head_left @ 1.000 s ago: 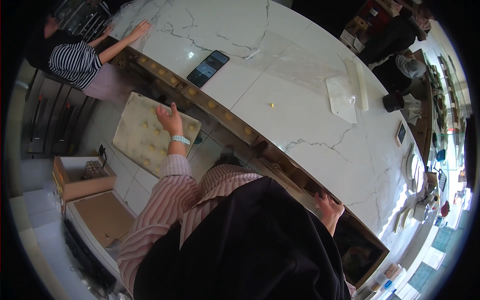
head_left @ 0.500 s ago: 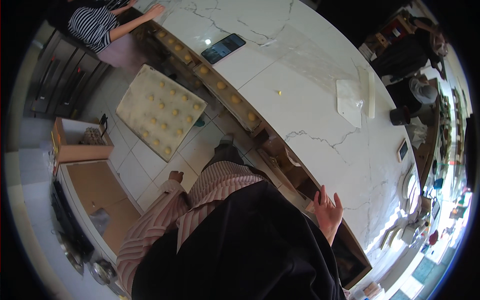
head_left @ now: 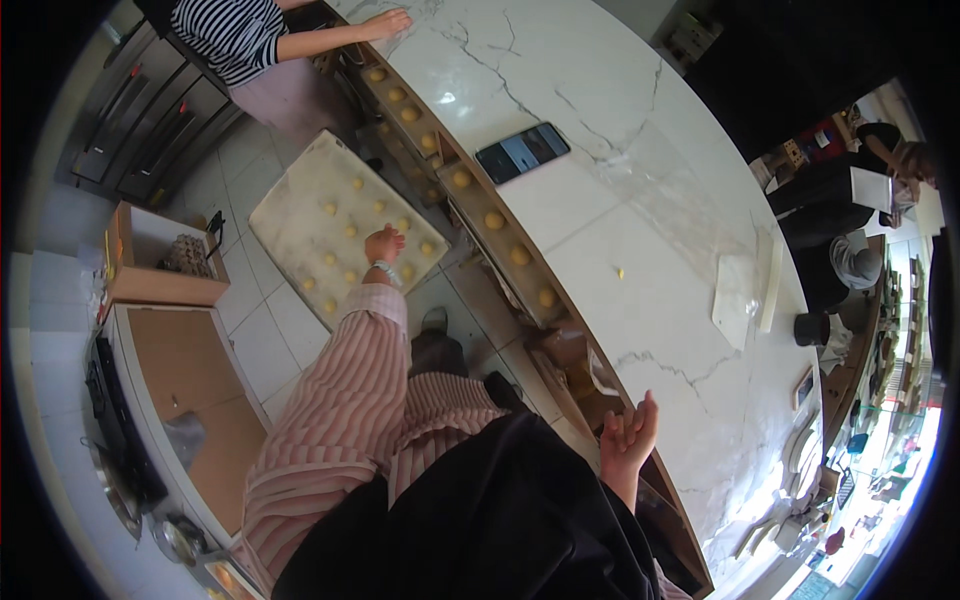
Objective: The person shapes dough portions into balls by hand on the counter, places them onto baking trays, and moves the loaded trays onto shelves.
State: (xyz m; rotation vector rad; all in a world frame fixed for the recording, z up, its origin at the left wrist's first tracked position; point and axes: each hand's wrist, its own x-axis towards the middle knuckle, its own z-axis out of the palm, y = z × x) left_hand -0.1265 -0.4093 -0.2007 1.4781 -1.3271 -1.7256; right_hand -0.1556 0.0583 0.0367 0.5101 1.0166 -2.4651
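My left hand reaches over a large pale tray, its fingers loosely bent and apart beside one of several small yellow dough balls. No ball shows inside the hand. A band circles the wrist below the striped sleeve. At the counter's near edge, my right hand is raised with the index finger stretched and the others partly curled, holding nothing. A small yellow bit lies on the white marbled counter.
A phone lies on the counter, with a white scraper-like sheet farther right. More dough balls sit on shelves under the edge. Another person's hand rests at the far left. A wooden box stands left.
My left hand has swung forward from beside my leg to over the tray. My right hand's fingers have curled more. The view has shifted, so the counter appears farther right.
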